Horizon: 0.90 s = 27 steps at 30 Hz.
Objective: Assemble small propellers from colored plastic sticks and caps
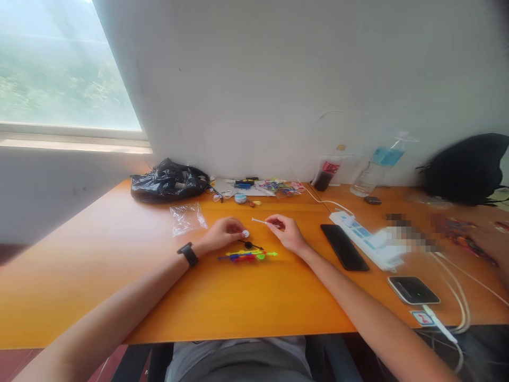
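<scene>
Pinched in my left hand (pixel 226 232) is a small white disc (pixel 245 233) with a hole or mark at its middle. My right hand (pixel 285 231) grips a thin white plastic arrow (pixel 259 220), whose tip points left toward the disc. The two white pieces are apart. Just below my hands lies a black arrow piece (pixel 248 245) with a round centre. Nearer to me, yellow, blue, red and green arrow pieces (pixel 248 255) are bunched together on the wooden table (pixel 199 307). A dark watch (pixel 188 254) is on my left wrist.
A crumpled clear bag (pixel 186 218) and a black plastic bag (pixel 167 183) lie on the left. Right of my hands are a black phone (pixel 344 247), a white power strip (pixel 363 241) and cables. Bottles, including a cola bottle (pixel 325 178), stand against the wall.
</scene>
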{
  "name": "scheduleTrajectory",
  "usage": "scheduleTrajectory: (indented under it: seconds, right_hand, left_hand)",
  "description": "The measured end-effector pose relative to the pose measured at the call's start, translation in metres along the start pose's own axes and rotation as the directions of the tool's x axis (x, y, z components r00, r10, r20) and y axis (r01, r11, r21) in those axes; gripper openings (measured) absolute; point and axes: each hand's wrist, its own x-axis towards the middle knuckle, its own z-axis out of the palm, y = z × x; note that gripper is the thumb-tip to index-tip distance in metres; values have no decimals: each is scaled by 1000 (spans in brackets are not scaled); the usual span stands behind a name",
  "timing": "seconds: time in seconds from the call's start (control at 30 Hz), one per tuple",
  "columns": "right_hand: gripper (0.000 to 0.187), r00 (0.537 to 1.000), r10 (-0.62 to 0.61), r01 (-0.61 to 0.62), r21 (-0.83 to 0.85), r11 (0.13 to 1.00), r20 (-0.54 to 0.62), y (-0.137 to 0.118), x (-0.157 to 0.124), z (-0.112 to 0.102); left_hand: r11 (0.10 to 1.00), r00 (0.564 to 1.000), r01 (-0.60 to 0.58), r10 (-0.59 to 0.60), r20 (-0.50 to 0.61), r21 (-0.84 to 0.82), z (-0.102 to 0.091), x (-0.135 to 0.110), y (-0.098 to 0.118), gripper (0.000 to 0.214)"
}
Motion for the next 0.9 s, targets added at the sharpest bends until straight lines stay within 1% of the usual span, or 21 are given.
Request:
scheduleTrajectory:
  seconds: [0.17,0.3,0.5,0.67,0.77,0.83,0.9]
  right_hand:
    - [25,1000,-20,20,-7,1000,5,-2,-1,0]
    - [25,999,-37,37,-3,999,10,-3,-1,0]
    - [24,1000,-17,17,-6,1000,-4,-2,0,0]
    - [27,999,36,-35,32,999,-19,2,0,-1]
    - [31,995,97,-95,152,984,-5,0,0,-1]
    - [31,993,116,-111,246,963,-8,-3,0,-1]
    - [32,992,129,-119,306,945,-12,-7,-1,1]
  left_hand:
    - [993,998,56,-52,37,-106,0,-1,2,35]
    - [983,993,107,-98,63,-152,0,-3,6,34]
    - [979,995,82,-70,71,-186,2,-4,6,36]
    - [961,998,68,-66,16,-267,4,-3,0,40]
    - [968,996,50,-66,-56,-247,3,-2,-1,41]
    - [977,992,21,-48,-119,-214,2,-1,1,41]
    - [980,985,0,-34,-169,-200,1,-2,4,41]
